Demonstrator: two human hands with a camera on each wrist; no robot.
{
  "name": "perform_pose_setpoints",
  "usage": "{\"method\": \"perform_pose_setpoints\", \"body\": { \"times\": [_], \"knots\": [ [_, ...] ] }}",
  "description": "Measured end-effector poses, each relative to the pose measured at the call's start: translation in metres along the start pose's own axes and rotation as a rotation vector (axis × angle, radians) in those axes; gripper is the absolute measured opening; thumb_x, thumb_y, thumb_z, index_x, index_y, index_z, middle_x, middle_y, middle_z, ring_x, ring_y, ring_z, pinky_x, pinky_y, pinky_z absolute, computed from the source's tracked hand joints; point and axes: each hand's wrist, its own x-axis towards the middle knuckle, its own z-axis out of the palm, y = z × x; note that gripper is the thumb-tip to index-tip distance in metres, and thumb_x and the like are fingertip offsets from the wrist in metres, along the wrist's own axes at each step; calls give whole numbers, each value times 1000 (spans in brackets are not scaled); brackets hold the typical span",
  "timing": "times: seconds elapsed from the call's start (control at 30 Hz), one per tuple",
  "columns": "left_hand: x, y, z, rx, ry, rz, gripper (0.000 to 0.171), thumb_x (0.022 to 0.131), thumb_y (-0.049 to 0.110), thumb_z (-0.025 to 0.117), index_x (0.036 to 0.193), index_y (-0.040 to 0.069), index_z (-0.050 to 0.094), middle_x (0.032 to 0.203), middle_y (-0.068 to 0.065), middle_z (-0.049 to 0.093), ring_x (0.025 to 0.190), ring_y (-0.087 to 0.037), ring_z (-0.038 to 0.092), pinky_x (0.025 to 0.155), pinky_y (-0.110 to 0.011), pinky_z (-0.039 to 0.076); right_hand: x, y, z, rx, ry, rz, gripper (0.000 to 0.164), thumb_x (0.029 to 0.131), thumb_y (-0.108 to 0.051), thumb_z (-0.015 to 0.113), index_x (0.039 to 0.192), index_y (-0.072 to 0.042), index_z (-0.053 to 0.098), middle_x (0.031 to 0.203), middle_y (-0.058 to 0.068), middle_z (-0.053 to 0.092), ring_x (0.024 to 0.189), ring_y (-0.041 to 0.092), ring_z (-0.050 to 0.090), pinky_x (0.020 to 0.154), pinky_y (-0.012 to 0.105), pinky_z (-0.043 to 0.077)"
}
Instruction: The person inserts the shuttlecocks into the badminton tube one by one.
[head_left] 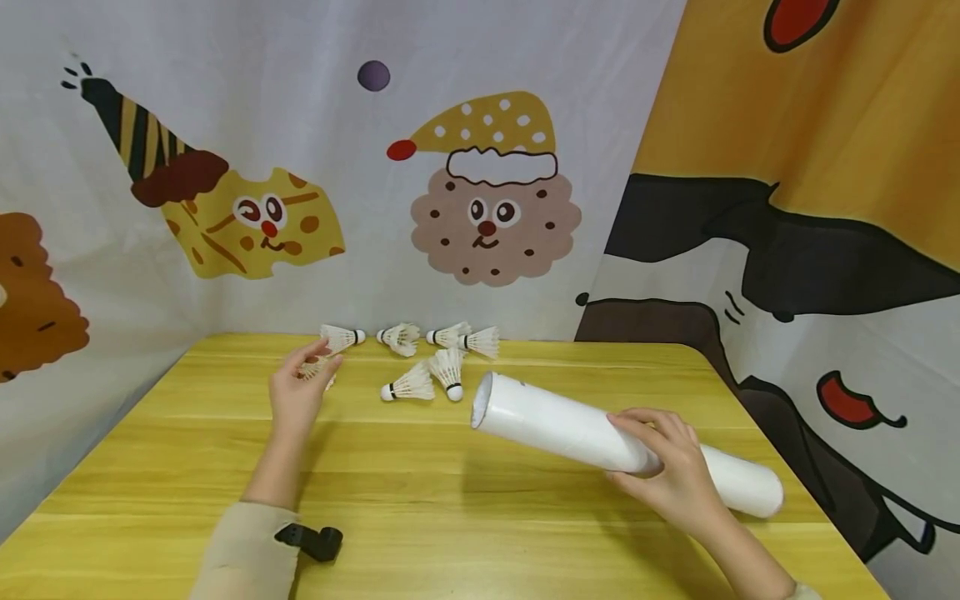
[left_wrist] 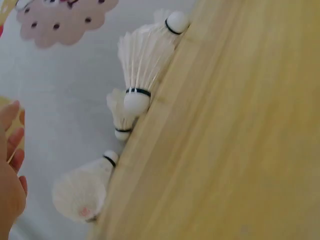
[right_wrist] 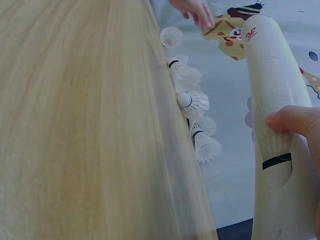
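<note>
A white fabric curtain w/ cartoon prints (head_left: 247, 50) is hung behind a yellow wood-grain bench (head_left: 390, 533). Above it a glossy white cylindrical tube (head_left: 562, 423) is held tilted, mouth raised twd left, R hand (head_left: 667, 462) grip closed round it. Step in hand is prob. loading: L hand (head_left: 296, 396) is placed at a white feathered shuttlecock (head_left: 310, 367); whether it's pinched can't be told. Next, a light pinch & lining-up w/ tube mouth seem called for. Other black-banded shuttlecocks (head_left: 411, 385) are bunched near bench's rear, some touching; fingers may be hampered.
</note>
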Motion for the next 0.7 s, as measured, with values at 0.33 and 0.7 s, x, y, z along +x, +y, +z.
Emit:
{"method": "perform_pose_setpoints", "body": {
  "times": [0.33,0.7],
  "knots": [
    [2,-31,-23,84,132,-108,33,82,7,76,112,-6,67,104,-19,63,96,-28,48,83,-27,34,0,0,0,10,-4,-15,57,72,-43,80,120,-16,67,117,3,60,108,20,48,86,31,26],
    [3,-49,-30,78,142,-211,40,83,15,77,117,-2,66,109,-13,64,99,-26,47,83,-28,35,0,0,0,1,-24,21,63,79,-63,64,120,-16,67,118,4,59,110,21,47,87,32,26]
  ]
}}
